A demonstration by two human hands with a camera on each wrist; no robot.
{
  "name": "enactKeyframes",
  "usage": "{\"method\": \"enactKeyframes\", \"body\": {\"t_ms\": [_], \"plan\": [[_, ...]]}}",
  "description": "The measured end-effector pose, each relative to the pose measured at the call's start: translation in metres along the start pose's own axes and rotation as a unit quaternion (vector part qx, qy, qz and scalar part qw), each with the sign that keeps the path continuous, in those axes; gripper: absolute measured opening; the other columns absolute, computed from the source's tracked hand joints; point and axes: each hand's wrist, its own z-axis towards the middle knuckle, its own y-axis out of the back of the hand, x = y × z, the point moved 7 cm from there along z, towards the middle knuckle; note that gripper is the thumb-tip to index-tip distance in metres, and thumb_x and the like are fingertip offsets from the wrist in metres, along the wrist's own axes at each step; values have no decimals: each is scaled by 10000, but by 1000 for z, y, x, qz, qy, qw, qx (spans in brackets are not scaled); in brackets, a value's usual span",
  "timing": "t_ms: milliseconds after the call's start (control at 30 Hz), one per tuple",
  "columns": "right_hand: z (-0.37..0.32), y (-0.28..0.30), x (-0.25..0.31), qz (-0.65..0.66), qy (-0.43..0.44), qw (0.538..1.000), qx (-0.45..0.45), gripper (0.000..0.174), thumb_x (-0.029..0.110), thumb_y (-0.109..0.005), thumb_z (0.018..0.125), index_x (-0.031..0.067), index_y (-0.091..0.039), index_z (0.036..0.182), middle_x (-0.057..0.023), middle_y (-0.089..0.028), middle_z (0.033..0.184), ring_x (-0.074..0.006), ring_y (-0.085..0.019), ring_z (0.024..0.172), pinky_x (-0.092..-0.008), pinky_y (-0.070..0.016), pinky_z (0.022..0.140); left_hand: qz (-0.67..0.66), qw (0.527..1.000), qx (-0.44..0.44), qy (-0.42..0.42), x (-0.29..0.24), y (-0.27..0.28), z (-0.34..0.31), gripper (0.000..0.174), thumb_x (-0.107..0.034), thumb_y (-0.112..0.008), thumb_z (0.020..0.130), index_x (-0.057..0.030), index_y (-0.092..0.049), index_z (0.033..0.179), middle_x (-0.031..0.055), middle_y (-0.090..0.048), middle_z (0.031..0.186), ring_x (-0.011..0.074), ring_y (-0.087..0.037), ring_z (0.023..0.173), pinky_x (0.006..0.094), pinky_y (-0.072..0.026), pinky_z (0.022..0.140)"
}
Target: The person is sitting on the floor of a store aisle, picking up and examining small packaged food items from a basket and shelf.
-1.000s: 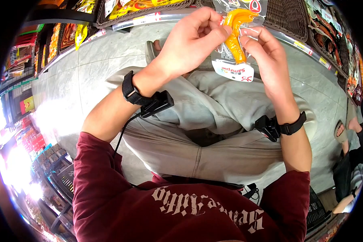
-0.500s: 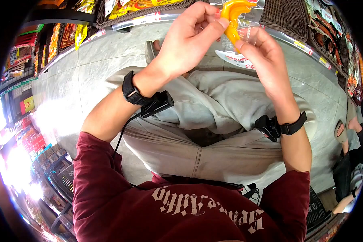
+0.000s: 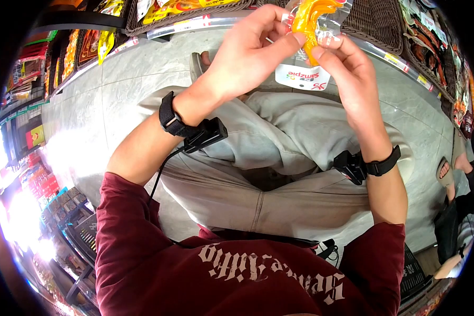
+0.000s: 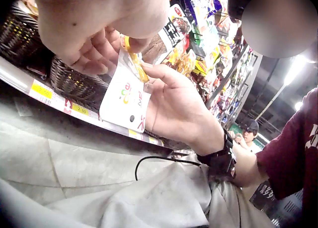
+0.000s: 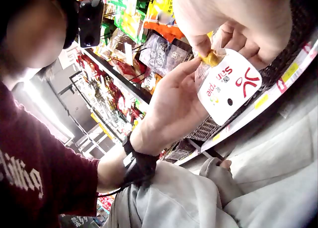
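Note:
Both hands hold a clear vacuum-packed snack [image 3: 306, 26] in front of the body, at the top of the head view. Inside is a glossy yellow-orange curved piece of food; the white end of the pack [image 3: 302, 77], printed with red "Samzpie" lettering, hangs toward the lap. My left hand [image 3: 258, 50] pinches the left side, thumb across the yellow piece. On the opposite side my right hand [image 3: 350, 73] pinches with thumb and fingers near the piece's lower end. In the left wrist view the white label [image 4: 124, 96] hangs between the hands.
Wicker baskets [image 3: 374, 26] of packaged snacks stand on a low shelf whose edge carries price tags [image 3: 187, 25]. Hanging packets [image 5: 131, 14] fill racks beside. Crossed legs in grey trousers [image 3: 279, 137] lie below. Another person's sandalled foot [image 3: 445, 171] is on the tiled floor [image 3: 126, 100] at right.
The pack rose and its white end tipped away, then it tilted back, so the printed label faces up again. It now sits slightly higher than a second ago, with both hands still pinching it.

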Motion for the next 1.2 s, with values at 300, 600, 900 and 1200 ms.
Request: {"method": "enactKeyframes", "body": {"t_ms": [300, 600, 900, 1200], "plan": [[3, 4, -3, 56, -4, 998, -4, 111, 123, -687, 996, 17, -710, 1019, -6, -716, 947, -69, -645, 879, -237, -504, 812, -41, 999, 3, 8, 3, -3, -2, 135, -56, -613, 1056, -21, -580, 1182, -43, -605, 997, 5, -537, 867, 190, -457, 739], [1, 4, -1, 30, -7, 1000, 2, 133, 126, -698, 989, -2, -725, 1012, -11, -731, 955, -52, -643, 885, -234, -506, 808, 4, 1000, 16, 11, 3, 0, -4, 105, -54, -621, 1057, -36, -583, 1153, -76, -562, 929, -28, -486, 787, 164, -400, 660], [1, 5, -1, 24, 3, 1000, 12, 133, 116, -699, 992, -10, -720, 1027, -39, -746, 973, -62, -659, 889, -229, -519, 822, -25, 1000, 12, -7, -3, -6, -3, 143, -39, -609, 1059, -34, -585, 1201, -58, -607, 971, -19, -529, 820, 168, -426, 682], [1, 6, 0, 26, 8, 1000, -4, 142, 121, -695, 995, -12, -723, 1040, -37, -742, 977, -60, -652, 892, -223, -508, 801, -69, 997, 23, -12, 2, -6, -1, 209, -46, -594, 1069, -21, -567, 1274, -21, -648, 1063, 14, -591, 923, 193, -486, 785]]}}
